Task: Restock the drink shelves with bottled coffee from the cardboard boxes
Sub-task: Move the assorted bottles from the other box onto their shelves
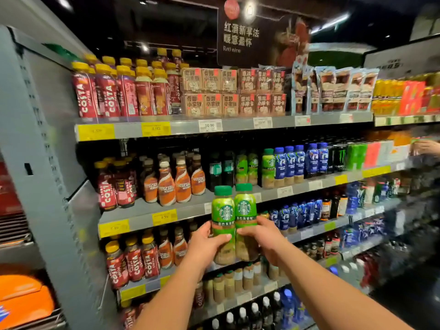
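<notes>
I hold two green-capped Starbucks coffee bottles upright side by side in front of the drink shelves. My left hand (206, 244) grips the left bottle (223, 210) round its lower half. My right hand (263, 236) grips the right bottle (245, 206) the same way. Both bottles hang level with the second shelf (190, 209), just in front of its edge. Matching green-label bottles (247, 166) stand at the back of that shelf. No cardboard box is in view.
Costa bottles (107, 91) and Nescafe bottles (175, 184) fill the left of the shelves, blue bottles (300, 163) and cans the right. A grey upright panel (35, 139) bounds the left side. Another person's hand (426, 147) reaches in at the far right.
</notes>
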Motion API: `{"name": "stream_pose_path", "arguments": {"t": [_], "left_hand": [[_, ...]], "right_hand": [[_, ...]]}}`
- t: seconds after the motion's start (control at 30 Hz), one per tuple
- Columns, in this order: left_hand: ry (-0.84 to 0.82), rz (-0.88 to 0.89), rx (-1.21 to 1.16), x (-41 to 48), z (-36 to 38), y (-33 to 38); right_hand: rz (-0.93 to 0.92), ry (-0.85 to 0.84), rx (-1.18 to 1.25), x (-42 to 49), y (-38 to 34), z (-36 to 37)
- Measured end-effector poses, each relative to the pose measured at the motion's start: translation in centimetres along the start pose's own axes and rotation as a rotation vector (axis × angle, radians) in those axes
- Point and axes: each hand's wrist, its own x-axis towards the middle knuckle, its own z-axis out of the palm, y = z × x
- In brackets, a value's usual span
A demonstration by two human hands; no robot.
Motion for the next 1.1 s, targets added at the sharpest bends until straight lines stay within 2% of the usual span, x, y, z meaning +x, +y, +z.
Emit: {"name": "stream_pose_path", "arguments": {"t": [0.3,0.57,0.7,0.93,1.1], "left_hand": [[-0.071,0.038,-0.008,8.8,3.4,2.6],[0.081,0.081,-0.023,16.1,9.1,4.0],[0.163,0.135,0.026,18.4,11.5,5.0],[0.263,0.177,0.098,22.0,12.3,5.9],[0.239,0.149,0.159,24.3,11.4,5.4]], "right_hand": [[-0.085,0.073,0.015,6.8,-3.4,-3.6],[-0.159,0.004,-0.11,16.0,-5.6,-9.3],[-0.219,0.02,-0.195,19.8,-7.2,-11.2],[-0.317,0.091,-0.3,23.1,-9.0,-11.0],[-0.309,0.145,-0.357,24.5,-8.4,-9.6]]}}
